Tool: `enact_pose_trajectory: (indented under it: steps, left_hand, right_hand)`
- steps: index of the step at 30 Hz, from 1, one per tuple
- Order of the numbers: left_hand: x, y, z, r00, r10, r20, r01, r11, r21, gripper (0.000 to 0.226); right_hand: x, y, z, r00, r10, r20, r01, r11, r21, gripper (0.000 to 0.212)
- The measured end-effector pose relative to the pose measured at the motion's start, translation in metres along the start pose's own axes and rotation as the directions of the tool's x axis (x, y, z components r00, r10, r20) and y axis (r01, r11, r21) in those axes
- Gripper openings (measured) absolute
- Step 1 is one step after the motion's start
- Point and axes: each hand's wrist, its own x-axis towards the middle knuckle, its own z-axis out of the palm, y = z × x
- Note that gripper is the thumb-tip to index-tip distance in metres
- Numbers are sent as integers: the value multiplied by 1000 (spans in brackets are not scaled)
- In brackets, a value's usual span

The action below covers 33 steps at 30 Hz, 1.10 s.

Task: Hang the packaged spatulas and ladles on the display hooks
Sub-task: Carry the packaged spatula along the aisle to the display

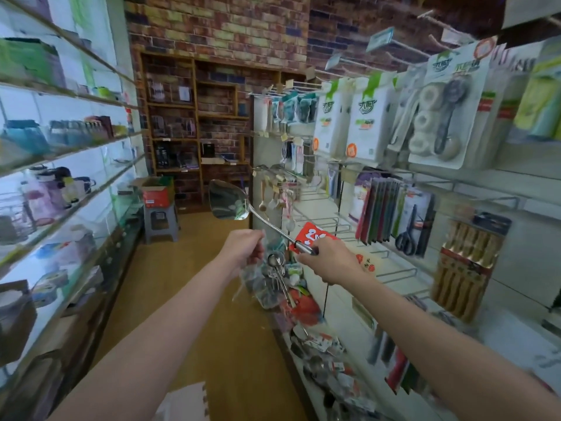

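Spatula (230,205): handle end gripped by right hand (329,262) | long axis runs to 10 o'clock, blade up | left hand (244,249) pinches bagged ladles (274,275) | empty hooks (400,273) at 3 o'clock, nearer right hand

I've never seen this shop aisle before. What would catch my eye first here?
Probably the shiny steel spatula, raised mid-aisle with its handle gripped by the right hand beside a red tag. Just below, the left hand holds a clear bag of ladles. Bare display hooks wait on the right.
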Motion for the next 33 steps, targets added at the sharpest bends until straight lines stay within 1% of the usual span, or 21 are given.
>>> enact_pose_trajectory:
  steps: [3, 7, 10, 14, 19, 23, 25, 27, 30, 32, 33]
  left_hand:
    - [32, 4, -9, 1000, 4, 25, -4, 1000, 9, 32]
    - [70, -3, -21, 998, -19, 58, 17, 999, 37, 28]
    - [101, -11, -24, 997, -47, 62, 45, 998, 37, 28]
    - [143, -16, -15, 993, -77, 87, 73, 996, 47, 27]
    - [198, -15, 6, 993, -73, 97, 71, 997, 20, 24]
    - [241, -4, 20, 993, -70, 99, 69, 997, 17, 24]
    - [263, 4, 24, 994, -61, 94, 62, 998, -7, 25]
    - [284, 9, 29, 996, -38, 78, 40, 999, -24, 26]
    - [313, 9, 36, 998, -26, 54, 28, 999, -33, 26]
    - [327, 2, 38, 997, -50, 52, 50, 999, -4, 25]
    - [351, -2, 34, 998, -62, 32, 62, 998, 3, 25]
  right_hand:
    - [30, -10, 8, 1000, 24, -17, -24, 1000, 19, 33]
    - [60, -19, 29, 997, 66, -35, -64, 996, 63, 33]
    - [80, -20, 43, 995, 93, -29, -91, 994, 58, 35]
    - [115, -13, 50, 991, 131, -18, -131, 991, 8, 37]
    - [172, 5, 52, 989, 150, 0, -150, 989, 16, 35]
    - [225, 20, 42, 991, 133, 12, -133, 991, 7, 33]
    - [251, 25, 41, 994, 111, 20, -112, 993, 34, 33]
    - [274, 31, 42, 996, 90, 12, -90, 996, 22, 36]
    - [308, 37, 49, 998, 70, 4, -70, 997, 22, 32]
    - [328, 38, 55, 998, 66, 16, -67, 996, 58, 34]
    - [356, 35, 62, 998, 53, 39, -56, 995, 77, 36]
